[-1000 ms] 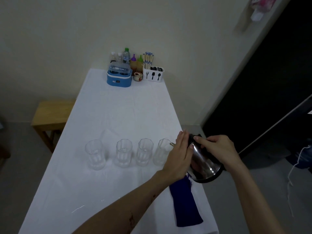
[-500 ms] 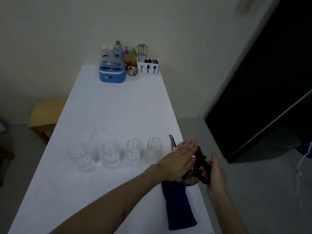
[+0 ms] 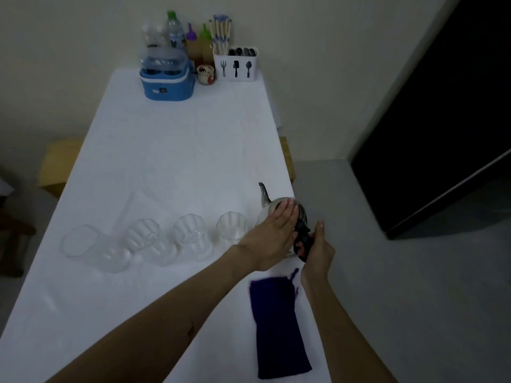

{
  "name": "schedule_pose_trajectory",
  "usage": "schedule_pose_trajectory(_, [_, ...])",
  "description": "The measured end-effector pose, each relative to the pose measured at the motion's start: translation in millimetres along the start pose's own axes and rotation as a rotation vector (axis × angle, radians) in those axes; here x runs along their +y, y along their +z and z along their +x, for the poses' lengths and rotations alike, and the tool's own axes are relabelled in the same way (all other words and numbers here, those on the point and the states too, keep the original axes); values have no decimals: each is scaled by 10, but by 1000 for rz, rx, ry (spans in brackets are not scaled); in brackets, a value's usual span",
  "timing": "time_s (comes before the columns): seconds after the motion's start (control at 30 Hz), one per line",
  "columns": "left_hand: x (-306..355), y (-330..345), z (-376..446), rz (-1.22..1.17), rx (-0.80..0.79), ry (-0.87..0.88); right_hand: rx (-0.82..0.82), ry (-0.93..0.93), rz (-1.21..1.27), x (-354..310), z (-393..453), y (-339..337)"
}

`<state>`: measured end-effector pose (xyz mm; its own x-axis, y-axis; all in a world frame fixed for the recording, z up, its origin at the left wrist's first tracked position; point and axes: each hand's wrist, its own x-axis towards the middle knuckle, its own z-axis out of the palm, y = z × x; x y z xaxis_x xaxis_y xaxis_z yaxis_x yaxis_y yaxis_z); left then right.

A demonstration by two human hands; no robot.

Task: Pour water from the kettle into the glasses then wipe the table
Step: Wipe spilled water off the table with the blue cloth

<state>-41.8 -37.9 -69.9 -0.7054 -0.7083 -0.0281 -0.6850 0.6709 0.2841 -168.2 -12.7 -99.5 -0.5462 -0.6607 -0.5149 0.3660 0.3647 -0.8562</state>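
A steel kettle (image 3: 266,200) with a thin spout stands upright near the table's right edge, mostly hidden by my hands. My left hand (image 3: 272,236) lies flat on its lid, fingers together. My right hand (image 3: 316,248) is wrapped around the black handle (image 3: 302,236). Several clear glasses stand in a row to the left: the nearest glass (image 3: 231,230), a middle glass (image 3: 189,233), and a far left glass (image 3: 80,241). A dark blue cloth (image 3: 278,324) lies folded on the white table (image 3: 166,150) below my hands.
At the table's far end stand a blue container (image 3: 167,81), bottles (image 3: 174,31), a small cup (image 3: 206,74) and a white cutlery holder (image 3: 236,66). A wooden stool (image 3: 56,164) sits left of the table. Grey floor and a dark doorway (image 3: 442,120) lie to the right.
The kettle went from tilted over the table's right edge to standing upright on the table. My left hand stayed on the lid; my right hand shifted to the handle's near side.
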Motion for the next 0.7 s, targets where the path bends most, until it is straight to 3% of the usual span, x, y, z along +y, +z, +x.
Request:
schedule_pose_trajectory(0.13, [5,76,29,-56,-26,-77,-4,4,-4,89,75,5])
schedule_pose_trajectory(0.23, [19,92,28,6,-16,-38,-24,-8,-10,126,104,-17])
schedule_pose_trajectory(0.43, [59,128,42,7,-41,-119,-52,-127,17,245,88,-89])
schedule_pose_trajectory(0.6, [169,116,-89,-118,44,-177,171,-432,-406,807,-217,-318])
schedule_pose_trajectory(0.7, [271,351,-476,-209,212,-130,14,-557,-904,1204,-543,-560])
